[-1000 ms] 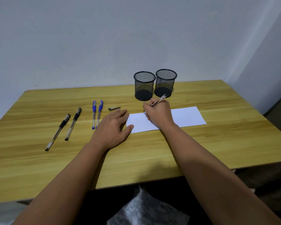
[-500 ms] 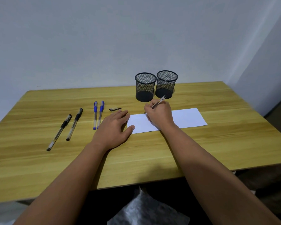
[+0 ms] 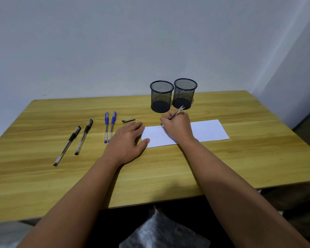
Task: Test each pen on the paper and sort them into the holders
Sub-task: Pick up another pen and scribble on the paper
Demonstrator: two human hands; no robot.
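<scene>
1. Plain pale wall behind; wooden table (image 3: 240,158) fills the view, seen from above by the person seated at its near edge.
2. White paper (image 3: 208,130) lies flat on the table, right of centre, long side across.
3. Right hand (image 3: 178,127) rests on the left part of the paper, fingers pinched round a pen (image 3: 176,112); the pen's back end sticks up and away towards the holders, its tip hidden under the hand.
4. Small faint scribble (image 3: 160,126) on the paper just left of the right hand's fingers.
5. Left hand (image 3: 127,142) lies flat, palm down, fingers loosely spread, gripping nothing; thumb tip touches the paper's left edge.
6. Loose pen cap (image 3: 128,120) lies on the table just beyond the left hand's fingertips, not touching.
7. Two blue pens (image 3: 109,126) lie side by side, capped, just left of the left hand.
8. Two black pens (image 3: 75,140) lie further left, angled, well apart from both hands.
9. Left mesh holder (image 3: 161,96) and right mesh holder (image 3: 185,93) stand upright, touching or nearly so, just beyond the right hand; no pens visible inside either.
</scene>
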